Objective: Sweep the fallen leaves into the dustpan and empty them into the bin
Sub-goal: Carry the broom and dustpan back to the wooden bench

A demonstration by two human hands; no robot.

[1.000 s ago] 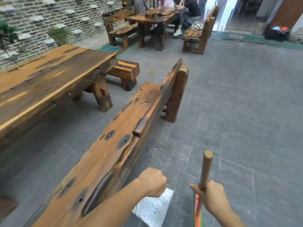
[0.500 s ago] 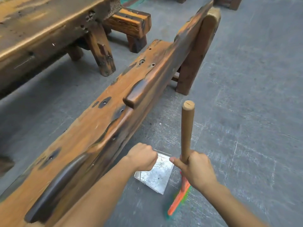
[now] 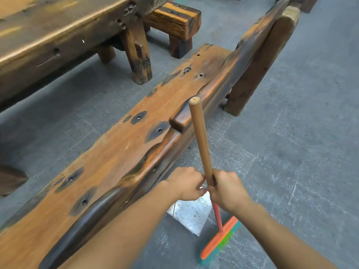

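My right hand (image 3: 228,191) grips the wooden handle of a broom (image 3: 202,140), which stands nearly upright. Its orange head with green and teal bristles (image 3: 220,240) rests on the grey floor. My left hand (image 3: 187,184) is curled just left of the broom handle and holds the thin handle of a metal dustpan (image 3: 191,212), whose shiny pan hangs below both hands, next to the bench. No leaves or bin show in view.
A long worn wooden bench (image 3: 124,144) with a backrest runs diagonally close on my left. Beyond it stand a heavy wooden table (image 3: 58,35) and a small wooden stool (image 3: 174,20). Grey tiled floor (image 3: 301,133) stretches to the right.
The view tilted down from the room to the floor. My two hands came together, and the broom handle swung upright and closer to the bench.
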